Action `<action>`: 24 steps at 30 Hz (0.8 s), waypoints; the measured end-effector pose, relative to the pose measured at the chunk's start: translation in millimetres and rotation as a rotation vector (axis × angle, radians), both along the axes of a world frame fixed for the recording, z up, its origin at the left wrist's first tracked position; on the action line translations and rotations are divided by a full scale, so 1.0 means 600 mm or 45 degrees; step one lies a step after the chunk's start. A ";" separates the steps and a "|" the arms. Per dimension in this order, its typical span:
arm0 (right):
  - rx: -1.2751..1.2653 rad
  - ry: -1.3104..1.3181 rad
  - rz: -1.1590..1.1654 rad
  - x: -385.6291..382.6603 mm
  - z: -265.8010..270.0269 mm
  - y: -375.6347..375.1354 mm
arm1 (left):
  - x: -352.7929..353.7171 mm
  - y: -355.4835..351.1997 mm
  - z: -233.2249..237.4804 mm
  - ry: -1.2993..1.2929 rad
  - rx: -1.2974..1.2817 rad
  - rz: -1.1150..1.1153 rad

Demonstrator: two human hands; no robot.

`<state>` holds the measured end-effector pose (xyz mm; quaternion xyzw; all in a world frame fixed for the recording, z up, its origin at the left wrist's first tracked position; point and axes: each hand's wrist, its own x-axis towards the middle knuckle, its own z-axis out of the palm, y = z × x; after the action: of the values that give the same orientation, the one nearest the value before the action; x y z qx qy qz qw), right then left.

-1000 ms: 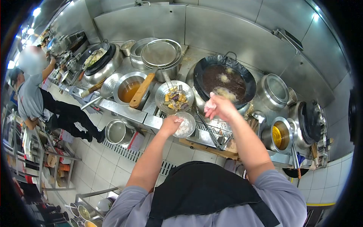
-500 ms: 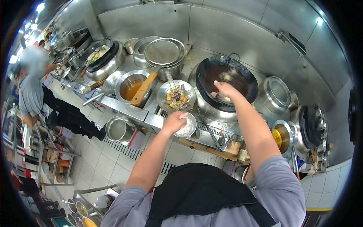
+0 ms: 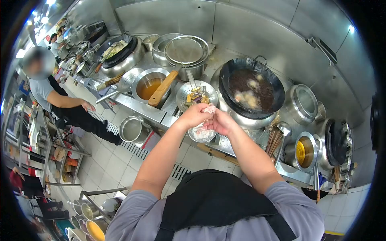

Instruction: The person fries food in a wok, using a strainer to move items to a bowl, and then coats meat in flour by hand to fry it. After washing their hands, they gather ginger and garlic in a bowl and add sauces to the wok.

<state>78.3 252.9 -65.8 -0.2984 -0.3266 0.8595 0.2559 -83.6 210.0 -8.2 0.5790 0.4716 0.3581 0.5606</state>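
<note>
Above a metal bowl (image 3: 202, 135) of pale, wet-coated raw meat, my two hands meet. My left hand (image 3: 194, 116) is closed on a pinkish piece of coated raw meat (image 3: 209, 109). Against the same meat, my right hand (image 3: 222, 122) has its fingers curled in, partly hiding what they grip. To the right, a black wok (image 3: 277, 98) of dark hot oil holds several pale frying pieces (image 3: 247, 98). Just beyond my hands, a perforated strainer (image 3: 183, 93) contains fried eggplant-like chunks (image 3: 196, 97).
A pot of amber liquid (image 3: 145, 89) stands left of the strainer, a wooden-handled tool (image 3: 163, 89) across it. Stacked sieves (image 3: 185, 50) sit behind. A pot of yellow oil (image 3: 306, 152) and a bamboo brush (image 3: 274, 141) lie right. Another person (image 3: 60, 96) stands at far left.
My right hand has come back from over the wok to meet my left hand at the bowl. Pale pieces now bubble in the oil. The other person's arm has shifted.
</note>
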 end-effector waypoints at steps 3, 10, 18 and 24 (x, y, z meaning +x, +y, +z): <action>0.122 -0.328 -0.002 0.000 0.031 -0.001 | -0.004 0.000 -0.035 0.102 0.065 -0.051; 0.612 -0.648 0.073 -0.012 0.030 -0.009 | -0.002 -0.002 -0.062 0.725 0.323 0.145; 0.345 -0.409 -0.134 0.016 0.069 -0.012 | -0.020 0.001 -0.107 0.345 0.134 0.470; 0.438 -0.263 -0.369 0.085 0.155 0.014 | -0.022 -0.001 -0.166 -0.008 -0.083 0.456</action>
<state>129.3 261.6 27.1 -0.3805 -0.4462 0.7107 0.3887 -97.0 209.4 -108.1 0.4661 0.5767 0.4385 0.5078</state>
